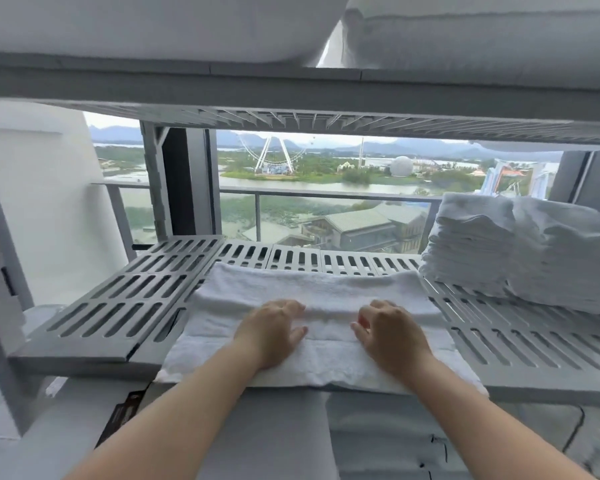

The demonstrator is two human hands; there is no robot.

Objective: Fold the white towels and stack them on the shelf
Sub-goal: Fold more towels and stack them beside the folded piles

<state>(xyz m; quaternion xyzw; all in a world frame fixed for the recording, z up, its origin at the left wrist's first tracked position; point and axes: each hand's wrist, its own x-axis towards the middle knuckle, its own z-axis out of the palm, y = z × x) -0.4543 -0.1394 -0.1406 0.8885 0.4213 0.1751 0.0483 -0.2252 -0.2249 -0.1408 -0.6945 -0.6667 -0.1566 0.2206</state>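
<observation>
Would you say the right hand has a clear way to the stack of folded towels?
Probably yes: the right hand is curled on the flat towel, and only bare slotted shelf lies between it and the stack.

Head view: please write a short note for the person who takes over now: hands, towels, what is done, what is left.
Hands: left hand and right hand both rest on the towel, fingers curled at its middle crease; a grip cannot be confirmed.
Towel: lies partly folded across the shelf front.
Done: a stack of folded towels sits on the shelf's right.
To do: finish this fold, add it to the stack.
</observation>
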